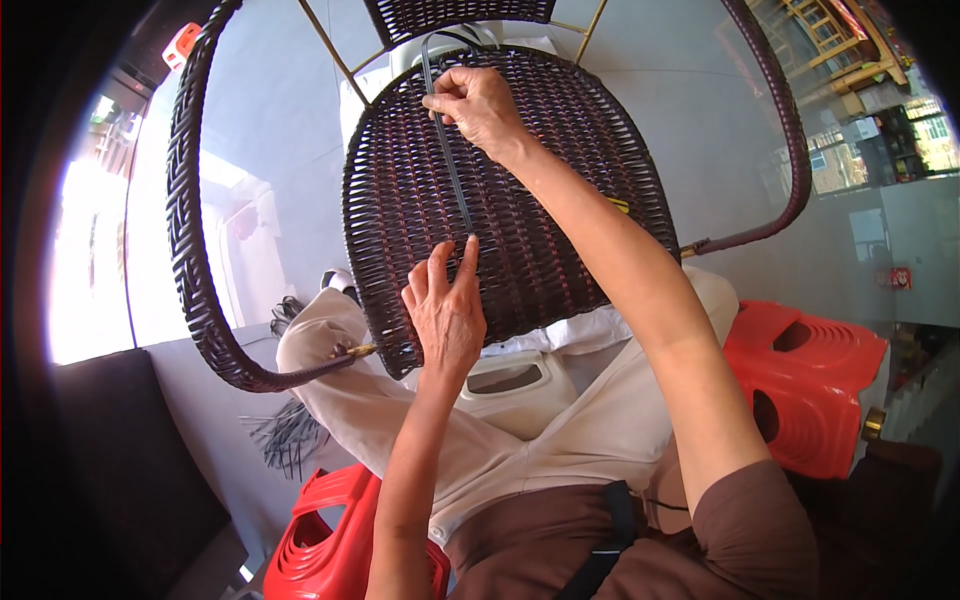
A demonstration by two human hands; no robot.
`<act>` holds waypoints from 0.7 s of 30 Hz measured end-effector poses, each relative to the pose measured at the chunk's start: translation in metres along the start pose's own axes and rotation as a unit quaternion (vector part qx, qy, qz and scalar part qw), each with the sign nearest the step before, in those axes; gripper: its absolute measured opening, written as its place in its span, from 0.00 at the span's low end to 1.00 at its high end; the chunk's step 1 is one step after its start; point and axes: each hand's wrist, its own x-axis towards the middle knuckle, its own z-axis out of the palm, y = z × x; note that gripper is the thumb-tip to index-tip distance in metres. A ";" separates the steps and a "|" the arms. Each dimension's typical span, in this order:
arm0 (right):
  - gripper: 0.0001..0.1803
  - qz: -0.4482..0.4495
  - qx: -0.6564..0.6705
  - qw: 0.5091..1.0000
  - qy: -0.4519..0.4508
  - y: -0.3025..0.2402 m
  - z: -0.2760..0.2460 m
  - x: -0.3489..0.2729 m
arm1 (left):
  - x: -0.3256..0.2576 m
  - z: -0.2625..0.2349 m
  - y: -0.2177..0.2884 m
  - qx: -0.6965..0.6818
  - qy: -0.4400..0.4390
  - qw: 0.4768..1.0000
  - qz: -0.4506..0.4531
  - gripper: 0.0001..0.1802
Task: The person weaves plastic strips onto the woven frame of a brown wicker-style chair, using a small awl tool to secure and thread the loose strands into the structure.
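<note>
A dark brown woven wicker chair seat [580,150] lies in front of me, its front edge over my knees. A flat grey-black weaving strip [452,165] runs lengthwise across the weave and loops over at the far edge. My right hand [482,110] pinches this strip between thumb and fingers near the far part of the seat. Closer to me, my left hand [446,315] rests on the seat with its fingers spread, the index fingertip touching the strip where it meets the weave. A small yellow item [618,206] shows on the seat, partly hidden by my right forearm.
Wicker-wrapped armrests curve out on the left [188,215] and right [795,130]. The woven backrest [460,12] is at the far end. A white stool [510,390] stands under the seat. Red stools flank me on the left [315,540] and right [800,385]. Loose dark strips [288,435] lie on the floor.
</note>
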 end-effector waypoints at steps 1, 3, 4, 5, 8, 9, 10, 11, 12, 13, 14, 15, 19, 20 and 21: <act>0.04 -0.001 -0.017 1.000 -0.001 0.000 0.001 -0.001 | 0.000 0.001 -0.001 0.024 -0.017 1.000 -0.002 0.24; 0.04 -0.012 -0.044 0.999 0.013 0.007 0.001 0.000 | -0.001 0.005 0.000 0.038 -0.024 0.999 0.001 0.24; 0.04 -0.024 -0.071 0.997 0.025 0.010 0.001 0.000 | -0.001 0.006 0.000 0.052 -0.030 0.998 0.002 0.24; 0.05 -0.020 -0.080 0.996 0.034 0.013 0.002 0.000 | -0.001 0.007 0.000 0.053 -0.031 0.998 0.002 0.24; 0.04 0.031 -0.052 0.997 0.056 0.021 0.005 -0.003 | -0.001 0.008 0.001 0.069 -0.038 0.997 0.005 0.23; 0.04 0.029 -0.050 0.997 0.057 0.023 0.005 -0.004 | 0.000 0.008 0.002 0.070 -0.043 0.997 0.003 0.23; 0.04 0.045 -0.028 0.997 0.060 0.025 0.005 -0.005 | 0.000 0.008 0.003 0.070 -0.048 0.996 0.002 0.23; 0.04 0.058 -0.006 0.996 0.061 0.020 0.004 -0.004 | 0.000 0.010 0.002 0.065 -0.045 0.997 0.003 0.23; 0.04 0.072 0.015 0.995 0.063 0.016 0.002 -0.003 | 0.000 0.010 0.002 0.064 -0.041 0.997 0.005 0.23; 0.04 0.082 0.076 0.993 0.039 0.011 0.000 -0.004 | 0.000 0.009 0.002 0.057 -0.033 0.998 0.010 0.22; 0.04 0.110 0.112 0.988 -0.013 -0.003 0.000 -0.006 | -0.001 0.007 0.000 0.051 -0.023 0.998 0.011 0.22; 0.05 0.124 0.131 0.983 -0.032 -0.018 -0.003 -0.007 | -0.001 0.005 -0.002 0.008 0.004 1.000 0.004 0.20; 0.06 0.123 0.143 0.978 -0.086 -0.082 -0.015 -0.025 | 0.000 0.001 -0.019 -0.300 0.128 0.941 -0.094 0.16; 0.06 0.104 0.154 0.977 -0.102 -0.094 -0.019 -0.035 | 0.005 -0.010 -0.019 -0.309 0.149 0.934 -0.099 0.14; 0.07 0.088 0.153 0.979 -0.106 -0.105 -0.022 -0.048 | 0.011 -0.016 -0.023 -0.372 0.170 0.905 -0.121 0.14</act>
